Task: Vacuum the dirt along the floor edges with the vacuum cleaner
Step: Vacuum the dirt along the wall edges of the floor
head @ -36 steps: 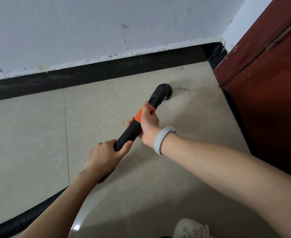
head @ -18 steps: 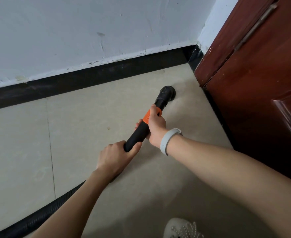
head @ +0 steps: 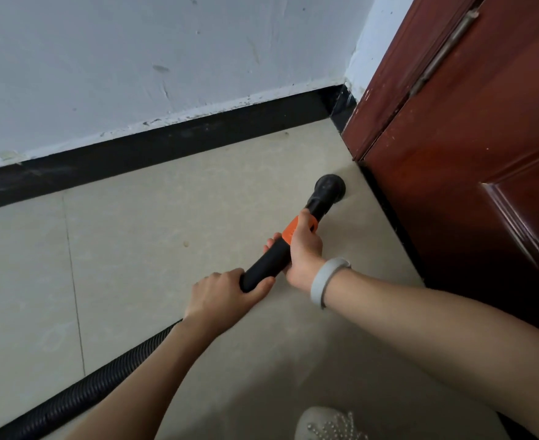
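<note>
The vacuum cleaner's black tube (head: 266,265) has an orange collar and ends in a round black nozzle (head: 329,186). The nozzle rests on the beige tile floor (head: 153,249), close to the bottom edge of the red-brown door (head: 471,173). My right hand (head: 304,249) grips the tube at the orange collar, a grey band on its wrist. My left hand (head: 222,295) grips the rear end of the tube, where the ribbed black hose (head: 80,395) runs off to the lower left. A small speck of dirt (head: 185,245) lies on the tile left of the tube.
A white wall with a black skirting board (head: 166,144) runs along the far floor edge into the corner beside the door. A metal hinge strip (head: 442,55) runs up the door. A pale shoe with beads (head: 328,423) shows at the bottom edge.
The nozzle has slid right across the tile, from the middle of the floor toward the door's bottom edge. The dirt patch seen beside it a second ago is out of sight.
</note>
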`<state>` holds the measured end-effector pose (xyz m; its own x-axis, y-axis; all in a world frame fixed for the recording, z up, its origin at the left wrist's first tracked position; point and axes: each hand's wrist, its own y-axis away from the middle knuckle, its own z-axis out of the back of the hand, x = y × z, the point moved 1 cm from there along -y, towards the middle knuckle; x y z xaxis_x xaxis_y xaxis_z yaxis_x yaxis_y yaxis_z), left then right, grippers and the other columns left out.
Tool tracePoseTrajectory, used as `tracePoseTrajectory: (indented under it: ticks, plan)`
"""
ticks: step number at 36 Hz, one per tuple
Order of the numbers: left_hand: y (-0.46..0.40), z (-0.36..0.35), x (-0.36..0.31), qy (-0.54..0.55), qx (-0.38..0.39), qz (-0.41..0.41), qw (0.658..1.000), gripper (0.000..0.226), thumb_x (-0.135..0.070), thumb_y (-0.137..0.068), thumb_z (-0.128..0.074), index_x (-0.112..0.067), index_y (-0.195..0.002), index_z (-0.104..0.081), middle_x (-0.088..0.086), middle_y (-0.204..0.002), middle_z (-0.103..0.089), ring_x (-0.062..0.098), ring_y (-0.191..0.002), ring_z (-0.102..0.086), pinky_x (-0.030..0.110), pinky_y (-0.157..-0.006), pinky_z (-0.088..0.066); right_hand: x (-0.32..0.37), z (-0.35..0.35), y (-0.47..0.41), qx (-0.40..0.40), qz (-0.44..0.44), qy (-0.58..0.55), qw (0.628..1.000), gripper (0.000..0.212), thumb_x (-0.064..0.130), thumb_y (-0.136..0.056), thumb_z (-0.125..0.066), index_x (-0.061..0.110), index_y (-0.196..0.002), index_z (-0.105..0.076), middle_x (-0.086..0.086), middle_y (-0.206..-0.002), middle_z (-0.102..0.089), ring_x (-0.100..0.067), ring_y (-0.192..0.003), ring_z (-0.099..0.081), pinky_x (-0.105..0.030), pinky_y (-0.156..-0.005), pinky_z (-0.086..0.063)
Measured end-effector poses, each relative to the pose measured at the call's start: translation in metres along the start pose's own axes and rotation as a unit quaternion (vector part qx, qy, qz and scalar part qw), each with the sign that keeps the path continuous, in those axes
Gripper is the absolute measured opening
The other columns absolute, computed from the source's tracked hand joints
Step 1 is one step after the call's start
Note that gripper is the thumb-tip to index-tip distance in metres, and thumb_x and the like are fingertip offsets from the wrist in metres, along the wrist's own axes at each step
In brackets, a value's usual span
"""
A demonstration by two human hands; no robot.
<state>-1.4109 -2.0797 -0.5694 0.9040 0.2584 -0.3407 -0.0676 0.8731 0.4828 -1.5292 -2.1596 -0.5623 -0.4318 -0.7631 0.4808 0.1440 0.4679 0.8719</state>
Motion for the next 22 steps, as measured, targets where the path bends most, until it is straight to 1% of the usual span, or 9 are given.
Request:
tracePoseTrajectory:
  ticks: [3, 6, 9, 11, 16, 18, 20, 21, 22]
  plan:
    - [0.015, -0.005, 0.018, 0.005, -0.003, -0.005, 1.0, 0.05, -0.068, -0.086, -0.039, -0.022, -0.066, -0.043, -0.005, -0.062, -0.053, 0.022, -0.068, -0.056, 0.031, -0.059, -0.034, -0.02, 0.002, 0.008, 0.003, -0.02, -0.01, 1.0, 0.036, 0.047, -0.096, -0.049, 0.012, -0.088, -0.046, -0.01, -0.068, -0.054, -0.023, -0.051, -0.057, -0.037, -0.065, -0.056]
    - [0.023, -0.001, 0.031, 0.015, -0.02, 0.011, 1.0, 0.049, -0.064, -0.087, -0.043, -0.021, -0.064, -0.041, -0.005, -0.057, -0.049, 0.022, -0.064, -0.051, 0.032, -0.057, -0.031, -0.027, -0.008, 0.016, 0.015, -0.028, -0.001, 0.999, 0.037, 0.046, -0.096, -0.049, 0.011, -0.085, -0.045, -0.011, -0.067, -0.054, -0.024, -0.051, -0.056, -0.039, -0.068, -0.057]
    - [0.029, 0.0, 0.039, 0.02, -0.04, 0.037, 0.998, 0.048, -0.062, -0.088, -0.044, -0.021, -0.063, -0.041, -0.005, -0.056, -0.049, 0.023, -0.064, -0.051, 0.032, -0.057, -0.031, -0.032, -0.019, 0.022, 0.032, -0.03, 0.018, 0.999, 0.037, 0.046, -0.095, -0.049, 0.011, -0.084, -0.045, -0.011, -0.065, -0.053, -0.024, -0.049, -0.055, -0.037, -0.063, -0.055]
    - [0.034, -0.001, 0.043, 0.017, -0.047, 0.048, 0.998, 0.046, -0.061, -0.088, -0.044, -0.021, -0.064, -0.042, -0.004, -0.057, -0.05, 0.022, -0.064, -0.051, 0.032, -0.056, -0.03, -0.037, -0.022, 0.025, 0.043, -0.034, 0.029, 0.998, 0.037, 0.047, -0.095, -0.049, 0.012, -0.085, -0.045, -0.011, -0.066, -0.054, -0.024, -0.048, -0.056, -0.036, -0.062, -0.054]
    - [0.042, -0.005, 0.047, 0.003, -0.029, 0.03, 0.999, 0.047, -0.063, -0.086, -0.044, -0.021, -0.065, -0.043, -0.005, -0.056, -0.049, 0.02, -0.062, -0.051, 0.029, -0.052, -0.03, -0.045, -0.011, 0.027, 0.039, -0.056, 0.013, 0.998, 0.038, 0.049, -0.094, -0.049, 0.012, -0.086, -0.046, -0.01, -0.067, -0.055, -0.023, -0.052, -0.058, -0.039, -0.072, -0.056]
    - [0.043, -0.01, 0.043, -0.012, -0.003, 0.011, 1.0, 0.055, -0.075, -0.077, -0.033, -0.023, -0.065, -0.042, -0.005, -0.056, -0.048, 0.02, -0.062, -0.051, 0.027, -0.051, -0.029, -0.047, 0.002, 0.027, 0.024, -0.064, -0.009, 0.998, 0.039, 0.048, -0.095, -0.05, 0.01, -0.086, -0.046, -0.011, -0.066, -0.054, -0.024, -0.054, -0.057, -0.038, -0.069, -0.055]
    - [0.044, -0.017, 0.037, -0.035, 0.013, -0.013, 0.999, 0.066, -0.082, -0.059, -0.013, -0.025, -0.069, -0.044, -0.006, -0.059, -0.048, 0.02, -0.067, -0.055, 0.03, -0.056, -0.031, -0.047, 0.015, 0.026, 0.005, -0.066, -0.027, 0.997, 0.039, 0.048, -0.095, -0.05, 0.01, -0.086, -0.045, -0.012, -0.068, -0.053, -0.025, -0.057, -0.057, -0.038, -0.068, -0.055]
    - [0.042, -0.019, 0.032, -0.044, 0.02, -0.023, 0.999, 0.068, -0.083, -0.058, -0.012, -0.026, -0.073, -0.046, -0.006, -0.061, -0.049, 0.02, -0.071, -0.058, 0.03, -0.059, -0.032, -0.045, 0.021, 0.026, -0.004, -0.062, -0.033, 0.997, 0.039, 0.048, -0.096, -0.049, 0.01, -0.086, -0.045, -0.012, -0.069, -0.053, -0.026, -0.058, -0.057, -0.038, -0.068, -0.055]
    - [0.039, -0.02, 0.027, -0.05, 0.026, -0.028, 0.998, 0.065, -0.083, -0.065, -0.019, -0.027, -0.076, -0.048, -0.005, -0.064, -0.051, 0.02, -0.076, -0.061, 0.03, -0.061, -0.033, -0.041, 0.026, 0.025, -0.013, -0.057, -0.039, 0.998, 0.039, 0.048, -0.096, -0.049, 0.01, -0.086, -0.044, -0.012, -0.069, -0.052, -0.026, -0.058, -0.056, -0.038, -0.067, -0.055]
